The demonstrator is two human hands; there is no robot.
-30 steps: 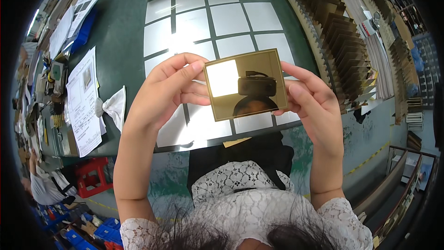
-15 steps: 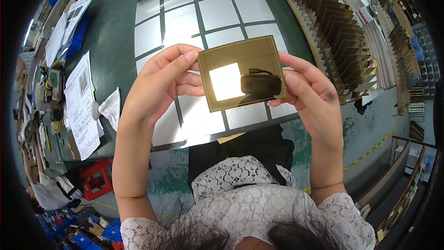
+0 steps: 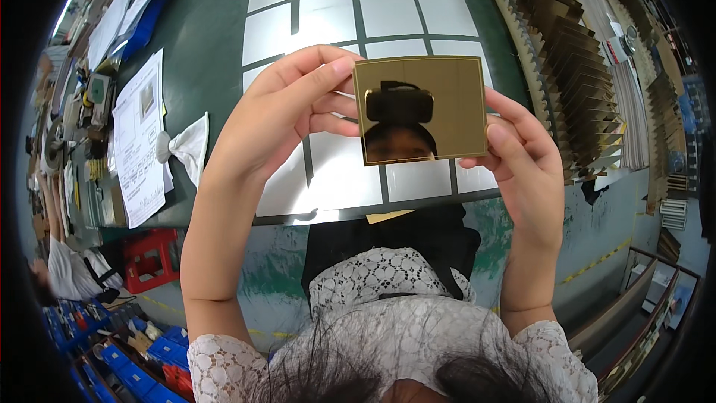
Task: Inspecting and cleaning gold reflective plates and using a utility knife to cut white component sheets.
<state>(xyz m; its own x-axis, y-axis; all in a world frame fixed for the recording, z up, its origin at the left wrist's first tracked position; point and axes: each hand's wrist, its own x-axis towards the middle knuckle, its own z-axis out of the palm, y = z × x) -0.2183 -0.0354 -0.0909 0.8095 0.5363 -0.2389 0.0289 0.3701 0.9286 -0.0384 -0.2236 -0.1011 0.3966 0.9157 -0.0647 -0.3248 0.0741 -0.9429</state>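
Note:
Between my two hands is a shiny gold-tinted rectangular mirror plate (image 3: 455, 116) with a thin bright line along its border. My left hand (image 3: 298, 104) pinches its left edge, thumb in front and the other fingers behind. On the right edge, my right hand (image 3: 522, 142) grips it the same way near the lower corner. The plate faces me, nearly level, and reflects the dark head-worn camera. Below it, several white rectangular sheets (image 3: 391, 11) lie in rows on the dark green tabletop (image 3: 201, 22); my hands and the plate cover some of them.
To the left lie printed papers (image 3: 138, 149) and a knotted white cloth (image 3: 190, 147). A toothed rack (image 3: 552, 52) of upright brown plates runs along the right side. A red stool (image 3: 149, 261) stands lower left, near blue bins (image 3: 130, 373) and another person's white clothing (image 3: 71, 269).
The mirror plate has turned from slanted to nearly level and shifted right in view. Its bright white reflection is gone, and the head-worn camera's reflection sits further left. Both hands keep their hold.

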